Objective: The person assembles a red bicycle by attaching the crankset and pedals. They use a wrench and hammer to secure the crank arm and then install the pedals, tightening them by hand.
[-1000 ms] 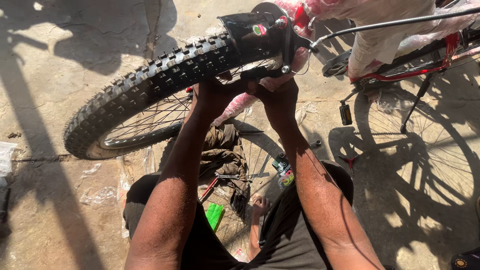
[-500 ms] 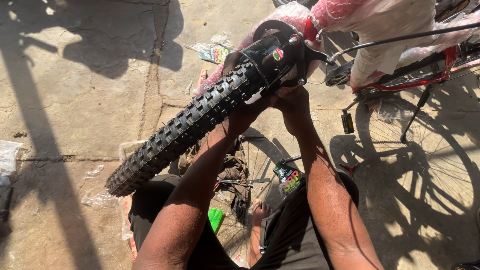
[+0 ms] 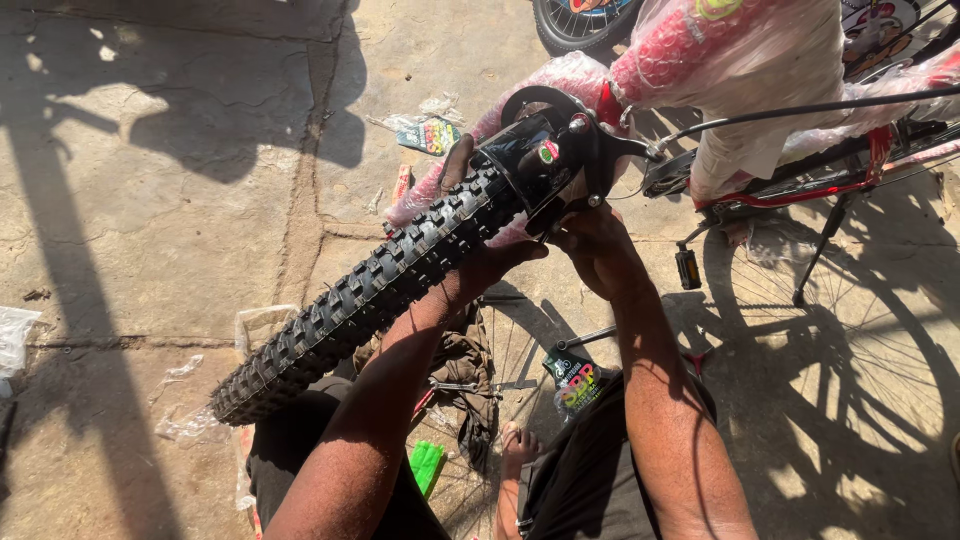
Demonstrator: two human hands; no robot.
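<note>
A knobby black bicycle tyre (image 3: 370, 290) runs diagonally from lower left up to a black fork and brake bracket (image 3: 548, 150). My left hand (image 3: 478, 262) grips the wheel from below, its thumb over the tread next to the bracket. My right hand (image 3: 592, 240) holds the underside of the bracket by the wheel's top. The frame (image 3: 800, 180) is red, wrapped in pink bubble wrap and clear plastic (image 3: 730, 60).
On the concrete by my knees lie a dirty rag (image 3: 462, 362), a wrench (image 3: 470, 386), a green object (image 3: 426, 462) and a small printed packet (image 3: 574, 380). Litter (image 3: 428, 134) sits further off. A pedal (image 3: 688, 266), a kickstand (image 3: 822, 240) and another wheel (image 3: 580, 20) stand to the right.
The wheel has swung from nearly level to a steep diagonal, its lower end dropping toward my left knee. Both hands stayed at the fork end, and the view shifted down and right.
</note>
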